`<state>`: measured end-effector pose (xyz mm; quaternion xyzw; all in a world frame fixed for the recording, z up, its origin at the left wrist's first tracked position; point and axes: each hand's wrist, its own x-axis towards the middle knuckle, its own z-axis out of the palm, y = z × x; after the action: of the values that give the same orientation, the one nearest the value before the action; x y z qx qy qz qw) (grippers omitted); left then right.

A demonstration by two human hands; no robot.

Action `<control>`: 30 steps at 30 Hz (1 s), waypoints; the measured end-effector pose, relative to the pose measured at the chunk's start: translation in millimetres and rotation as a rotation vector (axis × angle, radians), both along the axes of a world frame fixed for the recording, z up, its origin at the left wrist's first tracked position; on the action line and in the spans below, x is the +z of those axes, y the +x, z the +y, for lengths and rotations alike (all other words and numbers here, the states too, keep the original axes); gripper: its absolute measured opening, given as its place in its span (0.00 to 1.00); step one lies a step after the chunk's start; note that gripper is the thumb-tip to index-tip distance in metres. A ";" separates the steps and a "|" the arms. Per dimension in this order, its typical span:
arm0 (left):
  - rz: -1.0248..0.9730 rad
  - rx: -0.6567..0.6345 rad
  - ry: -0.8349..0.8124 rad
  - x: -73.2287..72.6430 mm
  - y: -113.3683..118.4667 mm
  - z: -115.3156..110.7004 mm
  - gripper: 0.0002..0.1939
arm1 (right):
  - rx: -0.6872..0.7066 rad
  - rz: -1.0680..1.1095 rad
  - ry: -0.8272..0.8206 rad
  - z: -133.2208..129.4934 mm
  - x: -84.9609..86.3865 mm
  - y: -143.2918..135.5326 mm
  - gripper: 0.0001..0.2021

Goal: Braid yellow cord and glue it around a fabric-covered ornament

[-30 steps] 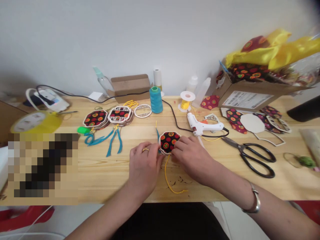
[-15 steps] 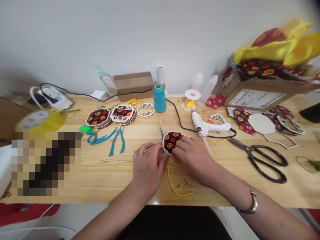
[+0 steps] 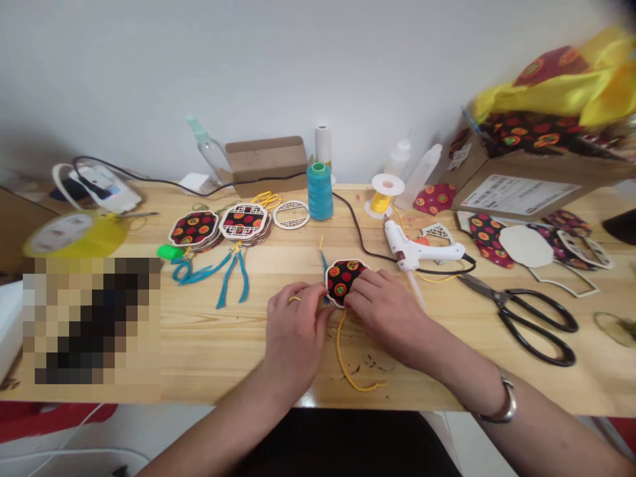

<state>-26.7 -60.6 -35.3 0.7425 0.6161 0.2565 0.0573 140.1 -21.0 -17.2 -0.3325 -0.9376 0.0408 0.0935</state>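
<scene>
Between my hands is a scalloped ornament [image 3: 342, 281] with a pale wooden edge and dark fabric patterned in red and orange. My left hand [image 3: 297, 324] pinches its left edge, a ring on one finger. My right hand [image 3: 385, 315] is closed on its right side, fingers over the fabric; the fingertips are partly hidden. From the ornament's lower edge a yellow braided cord [image 3: 342, 351] hangs down onto the table. A teal tassel [image 3: 324, 262] with a yellow tip shows behind the ornament.
A white glue gun [image 3: 422, 248] lies right of my hands, near large black-handled scissors [image 3: 536, 321]. Stacked ornaments [image 3: 243, 222] with teal tassels sit at left. Behind stand a teal thread cone [image 3: 319, 192] and a yellow cord spool [image 3: 387, 195]. A cardboard box [image 3: 536, 189] holds fabric.
The view has shifted slightly, so the things appear moved a little. Both hands keep their hold on the ornament, with hardly any other movement.
</scene>
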 end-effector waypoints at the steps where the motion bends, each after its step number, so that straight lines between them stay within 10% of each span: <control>1: 0.002 0.001 0.000 0.2 0.3 -0.1 0.13 | -0.001 0.000 0.000 0.1 -0.2 -0.2 0.06; 30: 0.107 -0.058 0.108 -0.5 0.2 -2.0 0.12 | -0.074 0.073 -0.192 12.1 19.5 24.6 0.06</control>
<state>-26.5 -62.6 -35.8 0.7746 0.5819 0.2475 -0.0081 164.8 -8.9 2.3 -0.3725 -0.9124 0.1392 0.0969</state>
